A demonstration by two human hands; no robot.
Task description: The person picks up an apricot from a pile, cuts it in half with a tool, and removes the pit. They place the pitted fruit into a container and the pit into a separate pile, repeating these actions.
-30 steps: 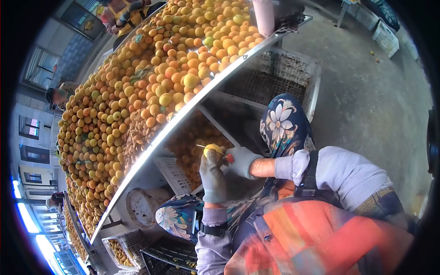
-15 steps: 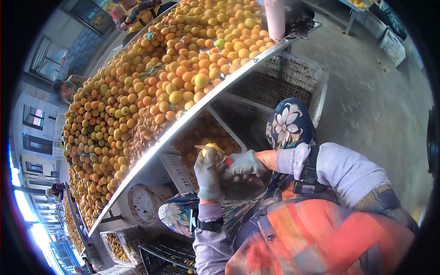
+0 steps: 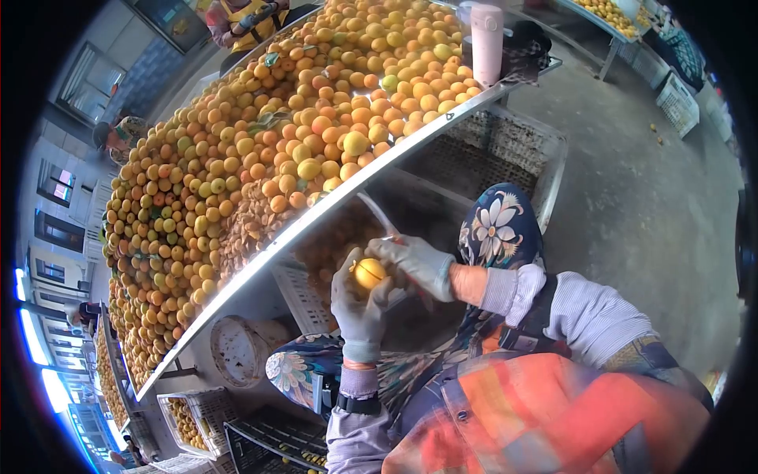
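Note:
My left hand [image 3: 359,308], in a grey glove, is wrapped round a yellow apricot [image 3: 369,272] that shows a dark line across its skin. Close against the fruit is my gloved right hand [image 3: 417,262], its fingers closed on a slim knife with a reddish handle [image 3: 426,299]; the blade cannot be clearly made out. Both hands are above my lap, beside the raised metal edge [image 3: 316,212] of a sloping table heaped with apricots [image 3: 260,150]. A pile of brown apricot stones [image 3: 254,220] lies near that edge.
Beneath the table are a large crate [image 3: 553,150], a white basket [image 3: 300,294] and a stained bucket [image 3: 237,347]. A pink bottle [image 3: 487,46] stands on the table corner. Lower left are a crate of fruit [image 3: 197,423] and a black crate [image 3: 272,442]. Co-workers [image 3: 245,20] sit across the table.
My right hand has risen and drawn back from the fruit, and the knife has tilted. My left hand has turned, exposing more of the apricot. The view has shifted slightly.

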